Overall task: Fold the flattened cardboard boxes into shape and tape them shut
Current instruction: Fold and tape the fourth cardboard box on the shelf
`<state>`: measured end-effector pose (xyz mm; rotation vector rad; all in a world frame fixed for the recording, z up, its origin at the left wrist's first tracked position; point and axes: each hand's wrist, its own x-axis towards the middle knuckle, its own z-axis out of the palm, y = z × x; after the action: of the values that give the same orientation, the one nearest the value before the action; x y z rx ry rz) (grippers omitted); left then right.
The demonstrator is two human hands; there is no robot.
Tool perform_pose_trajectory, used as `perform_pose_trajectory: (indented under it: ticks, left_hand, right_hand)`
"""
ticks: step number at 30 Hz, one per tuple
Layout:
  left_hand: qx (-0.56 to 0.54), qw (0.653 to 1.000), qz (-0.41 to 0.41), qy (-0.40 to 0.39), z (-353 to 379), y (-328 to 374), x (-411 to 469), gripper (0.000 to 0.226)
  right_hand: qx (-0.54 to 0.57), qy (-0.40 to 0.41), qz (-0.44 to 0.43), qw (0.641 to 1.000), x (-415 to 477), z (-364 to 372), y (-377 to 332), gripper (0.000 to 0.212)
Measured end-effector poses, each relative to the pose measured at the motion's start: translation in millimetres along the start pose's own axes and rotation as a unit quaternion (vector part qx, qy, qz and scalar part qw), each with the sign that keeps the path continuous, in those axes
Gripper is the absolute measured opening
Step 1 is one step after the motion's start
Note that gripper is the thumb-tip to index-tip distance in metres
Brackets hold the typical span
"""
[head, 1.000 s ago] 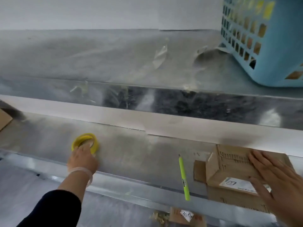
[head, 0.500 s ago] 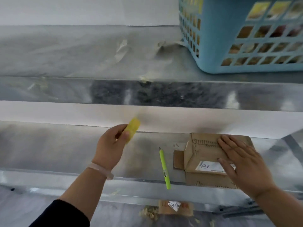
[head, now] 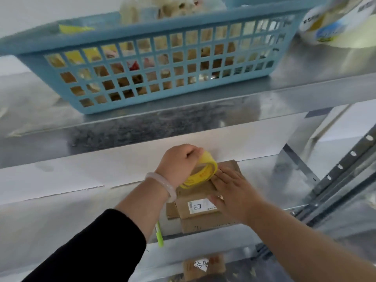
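Gripping the yellow tape roll (head: 204, 173), my left hand (head: 178, 164) rests it on the cardboard box (head: 200, 215), which lies one shelf (head: 71, 216) below the blue basket (head: 142, 33). My right hand (head: 234, 193) presses the box, fingers (head: 223, 174) straight.

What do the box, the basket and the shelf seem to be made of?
Box: brown cardboard, matt, with fold creases and a paper label.
Basket: light blue plastic, likely moulded, with a grid of holes.
Shelf: probably galvanised steel; grey, shiny, mottled sheen.
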<state>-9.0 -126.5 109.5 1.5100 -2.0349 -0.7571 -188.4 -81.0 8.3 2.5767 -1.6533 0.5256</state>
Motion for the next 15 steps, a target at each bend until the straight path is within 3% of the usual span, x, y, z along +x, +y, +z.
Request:
perform_pose_trajectory:
  ticks: [6,13,15]
  left_hand:
    - [0.052,0.998,0.007,-0.018,10.5,11.3,11.4,0.032]
    - [0.165,0.98,0.109,-0.028,20.1,34.1,16.9,0.048]
    - [0.172,0.977,0.119,-0.039,24.8,33.7,14.8,0.048]
  right_hand:
    - [0.018,-0.026,0.057,0.998,-19.1,-1.6,14.2,0.063]
    - [0.062,-0.033,0.072,0.995,-24.7,-1.8,19.4,0.066]
    - [0.13,-0.009,0.071,0.989,-22.9,-7.6,19.8,0.066]
